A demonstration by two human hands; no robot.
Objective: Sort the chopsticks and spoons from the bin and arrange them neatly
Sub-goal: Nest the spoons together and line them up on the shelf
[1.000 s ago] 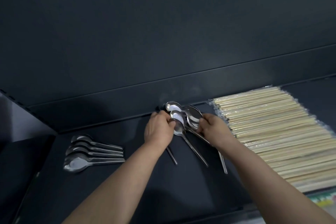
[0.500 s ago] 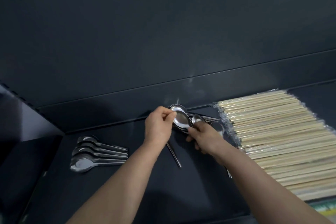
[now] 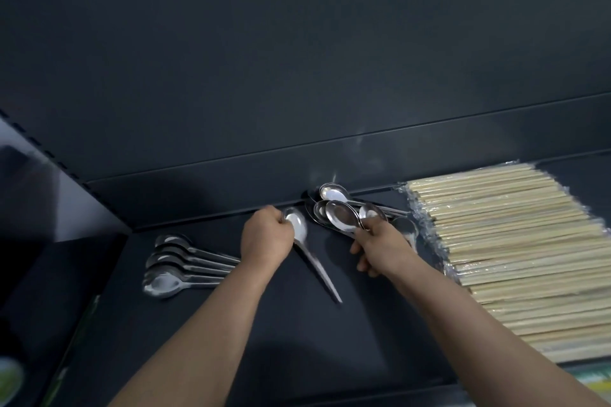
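**Cutlery sorting, piece by piece**

Left hand [image 3: 267, 238] pinches one spoon [image 3: 299, 228] by its bowl, handle trailing toward five o'clock. It is probably bound for the neat spoon row [image 3: 178, 263] at nine o'clock on the shelf [image 3: 297, 340]. Right hand [image 3: 380, 246] clutches the remaining spoon bunch [image 3: 340, 213], steadying it. Wrapped chopsticks [image 3: 512, 258] lie aligned at three o'clock.
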